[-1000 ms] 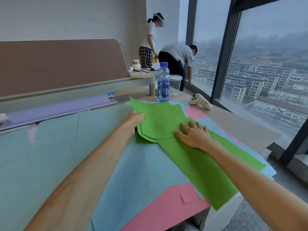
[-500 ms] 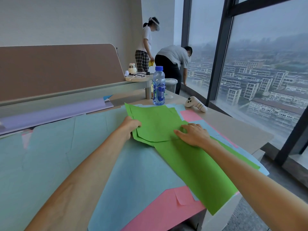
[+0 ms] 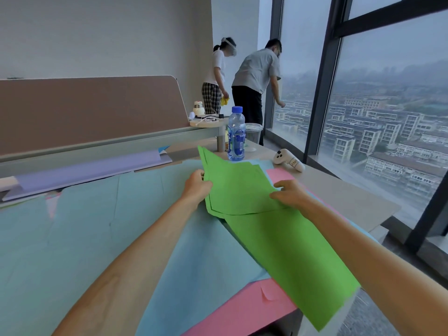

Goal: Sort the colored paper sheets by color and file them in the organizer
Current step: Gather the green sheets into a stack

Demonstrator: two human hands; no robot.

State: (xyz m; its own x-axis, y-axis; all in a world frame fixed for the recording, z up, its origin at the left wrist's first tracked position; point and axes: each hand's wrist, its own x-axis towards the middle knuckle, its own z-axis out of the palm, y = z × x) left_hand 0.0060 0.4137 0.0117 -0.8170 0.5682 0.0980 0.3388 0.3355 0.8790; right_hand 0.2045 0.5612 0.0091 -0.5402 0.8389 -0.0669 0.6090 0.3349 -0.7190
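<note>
A stack of green sheets lies tilted on the desk, over a longer green sheet that runs to the near right edge. My left hand pinches the stack's left edge. My right hand grips its right edge, fingers curled over the paper. Large light blue sheets cover the desk to the left. Pink sheets show at the near edge and beyond my right hand. A purple sheet lies along the back ledge.
A water bottle stands just behind the green stack. A white controller lies to its right on the bare desk. A brown divider panel backs the desk. Two people stand by the window.
My right hand went from lying flat on the green paper to gripping the stack's right edge. The stack's far corner has risen. The camera has moved closer and turned a little.
</note>
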